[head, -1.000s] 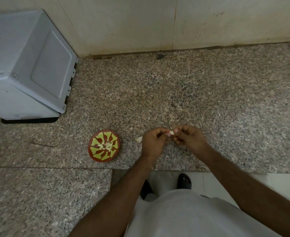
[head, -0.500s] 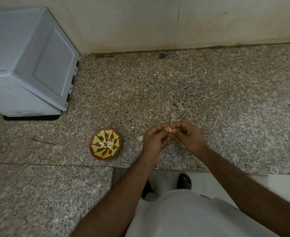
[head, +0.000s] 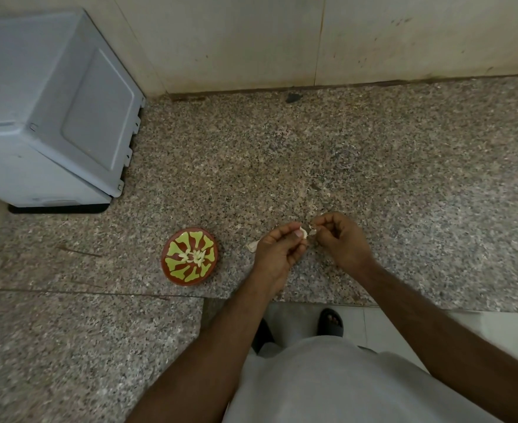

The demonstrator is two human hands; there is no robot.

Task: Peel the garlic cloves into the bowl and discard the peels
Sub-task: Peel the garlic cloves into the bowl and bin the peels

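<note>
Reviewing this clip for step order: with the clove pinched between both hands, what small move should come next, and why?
Probably pull the right hand away to strip the peel off. The left hand pinches the garlic clove, skin is still attached, and the bowl waits to its left.

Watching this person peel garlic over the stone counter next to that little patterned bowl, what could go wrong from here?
The garlic clove is pinched only at the left hand's fingertips while the right hand pulls at its skin; it could slip and drop onto the counter. The bowl sits off to the left, so a careless toss may miss. Pale peel scraps could get lost on the speckled stone.
</note>
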